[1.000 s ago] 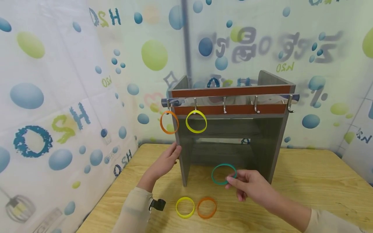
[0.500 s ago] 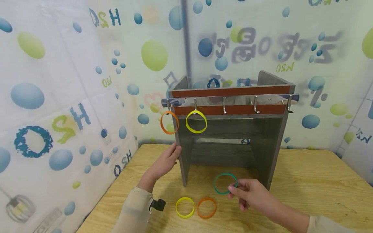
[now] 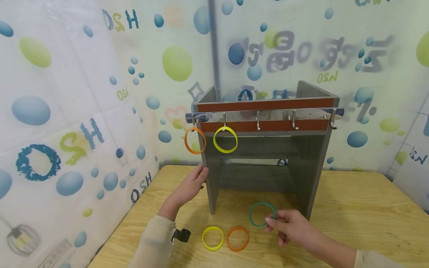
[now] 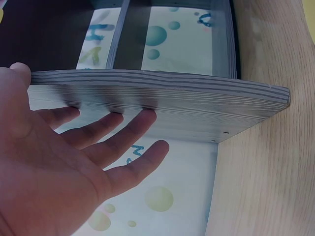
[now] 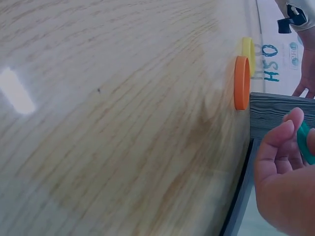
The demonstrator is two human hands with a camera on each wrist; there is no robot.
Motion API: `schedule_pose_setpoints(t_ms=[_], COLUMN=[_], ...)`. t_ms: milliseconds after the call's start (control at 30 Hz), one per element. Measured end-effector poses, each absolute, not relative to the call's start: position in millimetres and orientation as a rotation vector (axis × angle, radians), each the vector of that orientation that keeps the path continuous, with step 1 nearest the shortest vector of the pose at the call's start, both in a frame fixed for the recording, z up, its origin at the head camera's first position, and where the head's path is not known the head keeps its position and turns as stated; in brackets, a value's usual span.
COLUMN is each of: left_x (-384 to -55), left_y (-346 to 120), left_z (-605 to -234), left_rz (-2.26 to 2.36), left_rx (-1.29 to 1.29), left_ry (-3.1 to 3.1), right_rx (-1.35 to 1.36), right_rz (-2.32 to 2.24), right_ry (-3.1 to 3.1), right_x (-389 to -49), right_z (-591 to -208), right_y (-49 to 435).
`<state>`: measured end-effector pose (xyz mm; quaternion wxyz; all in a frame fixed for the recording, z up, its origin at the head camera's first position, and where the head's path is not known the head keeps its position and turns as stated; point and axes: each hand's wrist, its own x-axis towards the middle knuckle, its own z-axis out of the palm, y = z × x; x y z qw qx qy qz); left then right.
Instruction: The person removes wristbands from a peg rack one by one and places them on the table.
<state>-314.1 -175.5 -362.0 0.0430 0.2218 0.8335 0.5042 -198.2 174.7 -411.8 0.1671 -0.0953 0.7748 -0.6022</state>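
Nearest: yellow wristband (image 3: 214, 249) and orange wristband (image 3: 238, 249) side by side on the wood-grain table (image 3: 362, 208). Just beyond, right hand (image 3: 295, 227) pinches the teal wristband (image 5: 303, 142) at its right edge; loop extends leftward from thumb and fingers, off the tabletop, below the hook rail (image 3: 275, 115). Left hand (image 3: 189, 186) well apart from it, fingers outstretched, grasping nothing, against the grey stand's left side panel (image 3: 212, 186). Higher, on the rail's two leftmost hooks: another orange band (image 3: 194, 152), another yellow band (image 3: 225, 151).

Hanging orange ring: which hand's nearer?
Left. The left hand is below the hanging orange ring, fingers against the side panel; the right hand is lower and farther right, holding the teal ring.
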Motion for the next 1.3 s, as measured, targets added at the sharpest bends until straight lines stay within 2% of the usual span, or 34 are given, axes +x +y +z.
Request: schedule_pose_setpoints(t_ms=[400, 1300], left_x=[-314, -315], left_y=[-176, -175], left_z=[-361, -362], left_rz=[1.542, 1.543], left_rx=[0.669, 0.681], left_ry=[2.548, 2.527], right_rx=[-0.272, -0.390], right_rz=[-1.708, -1.651], right_ry=[2.168, 2.129], right_x=[-192, -185], right_z=[-433, -449], right_y=[174, 174])
